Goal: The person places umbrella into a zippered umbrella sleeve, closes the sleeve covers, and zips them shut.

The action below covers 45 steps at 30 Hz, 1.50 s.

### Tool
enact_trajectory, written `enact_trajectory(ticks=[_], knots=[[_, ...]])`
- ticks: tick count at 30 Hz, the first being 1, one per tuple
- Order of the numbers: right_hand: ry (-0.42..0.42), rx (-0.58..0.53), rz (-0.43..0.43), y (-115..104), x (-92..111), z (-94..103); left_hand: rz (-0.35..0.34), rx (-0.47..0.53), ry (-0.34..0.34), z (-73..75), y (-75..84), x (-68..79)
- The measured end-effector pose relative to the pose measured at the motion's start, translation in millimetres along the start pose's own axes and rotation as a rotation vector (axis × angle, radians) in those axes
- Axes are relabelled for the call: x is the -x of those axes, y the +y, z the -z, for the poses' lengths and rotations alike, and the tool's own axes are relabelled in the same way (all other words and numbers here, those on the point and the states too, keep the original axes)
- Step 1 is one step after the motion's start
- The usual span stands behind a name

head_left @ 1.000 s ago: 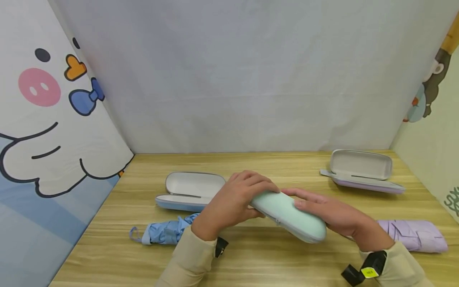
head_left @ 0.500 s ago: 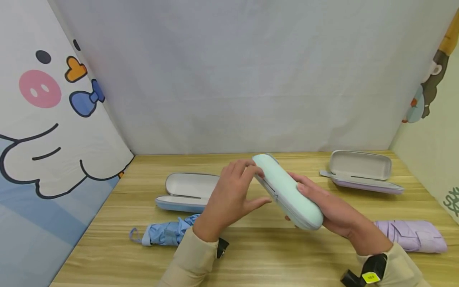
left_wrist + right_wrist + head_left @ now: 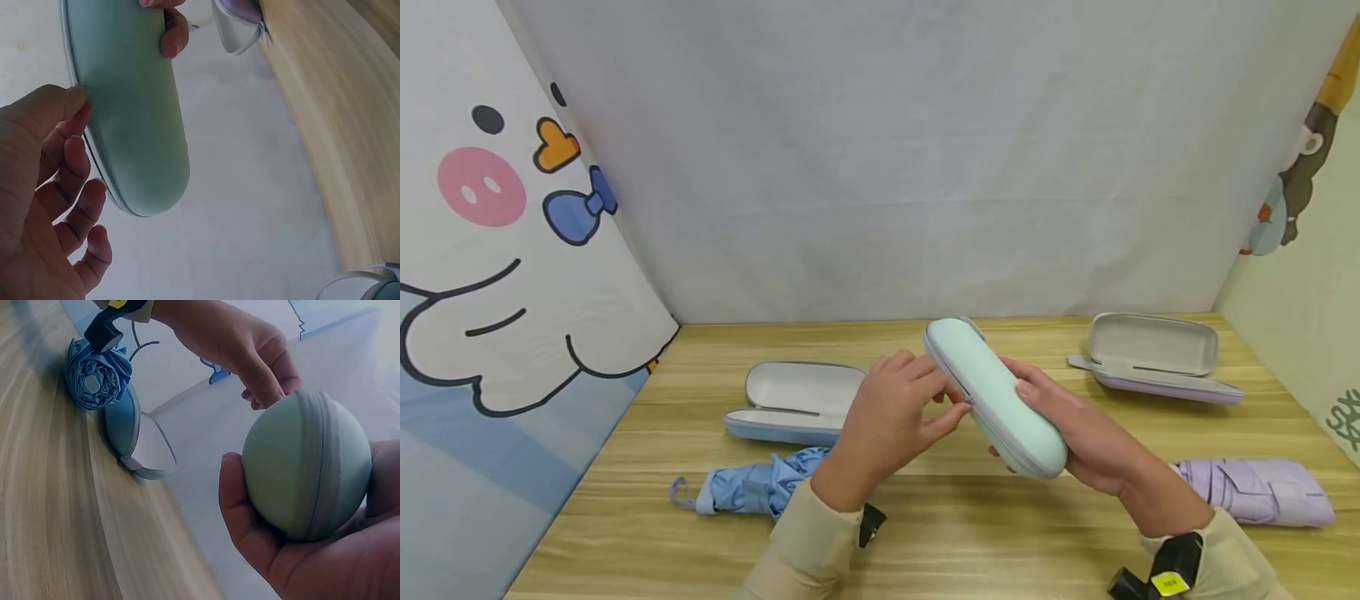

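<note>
Mint hard-shell case [image 3: 994,396]: rigid, light, smooth. My right hand [image 3: 1078,433] cradles its lower end; left hand [image 3: 891,417] pinches the seam.

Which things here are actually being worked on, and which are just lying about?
In hand: mint green case, closed, gripped by the right hand, left hand fingertips at its seam.

Lying about: open blue case, blue umbrella, open purple case, purple umbrella.
</note>
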State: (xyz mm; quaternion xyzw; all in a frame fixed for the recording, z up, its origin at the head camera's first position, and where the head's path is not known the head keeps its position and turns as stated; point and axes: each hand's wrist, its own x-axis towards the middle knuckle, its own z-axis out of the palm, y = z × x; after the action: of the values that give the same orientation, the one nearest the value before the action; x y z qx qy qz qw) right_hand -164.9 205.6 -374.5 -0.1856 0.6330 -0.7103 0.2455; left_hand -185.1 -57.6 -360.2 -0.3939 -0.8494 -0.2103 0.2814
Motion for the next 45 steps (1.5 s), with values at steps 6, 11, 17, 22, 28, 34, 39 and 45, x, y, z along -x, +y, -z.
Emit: enact_trajectory(ticks=[6,11,17,22,28,34,39,45], knots=[[0.005,0.017,-0.012,0.6,1.0,1.3,0.02,-0.004,-0.001,10.2,-7.5,0.6],[-0.031,0.033,-0.019,-0.6,2.5,3.6,0.098,-0.024,0.014,18.4,-18.6,5.3],[-0.038,0.053,-0.023,-6.0,4.6,5.2,0.179,-0.062,0.061,30.1,-32.4,9.4],[-0.049,0.076,-0.024,-9.2,7.1,7.6,0.209,-0.08,0.054,33.2,-37.6,11.0],[-0.09,0.097,0.002,-10.0,9.0,16.3,0.226,-0.063,0.052,33.7,-38.1,11.9],[-0.141,0.126,0.034,-12.4,11.4,25.2,0.216,-0.048,0.04,34.5,-37.2,12.9],[-0.177,0.134,0.047,-14.4,13.4,28.8,0.204,-0.047,0.036,34.8,-36.1,12.9],[-0.217,0.152,0.07,-16.4,15.3,34.2,0.192,-0.04,0.02,33.7,-34.2,11.8]])
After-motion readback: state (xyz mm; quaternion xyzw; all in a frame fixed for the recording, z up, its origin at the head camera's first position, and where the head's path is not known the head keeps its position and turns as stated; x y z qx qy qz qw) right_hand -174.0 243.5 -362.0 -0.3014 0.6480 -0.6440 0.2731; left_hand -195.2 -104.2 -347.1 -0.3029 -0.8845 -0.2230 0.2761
